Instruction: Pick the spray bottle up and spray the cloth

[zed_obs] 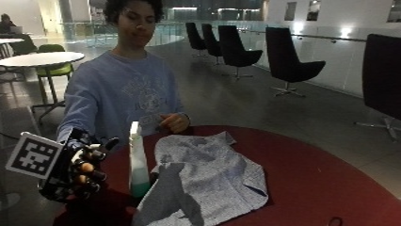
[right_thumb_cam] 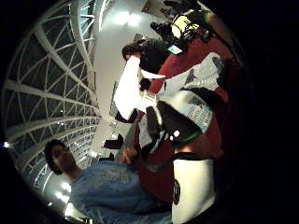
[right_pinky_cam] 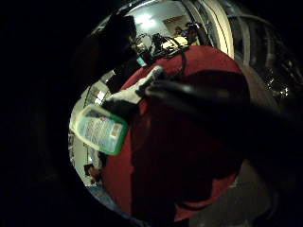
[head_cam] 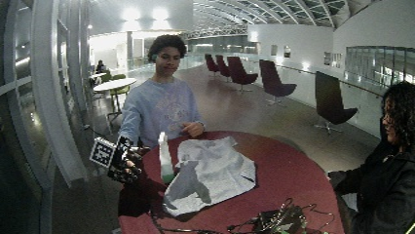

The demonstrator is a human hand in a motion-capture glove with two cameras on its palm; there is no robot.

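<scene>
1. A round red tabletop [zed_obs: 325,174] carries the things, with a person in a light blue sweatshirt [zed_obs: 119,96] seated behind it.
2. A grey cloth [zed_obs: 206,176] lies rumpled and spread across the tabletop's middle.
3. The gloved right hand [zed_obs: 81,169] hovers near the tabletop's edge, fingers loosely curled and holding nothing, just beside the bottle.
4. The spray bottle [zed_obs: 136,162] stands upright on the tabletop, at the cloth's edge, between hand and cloth.
</scene>
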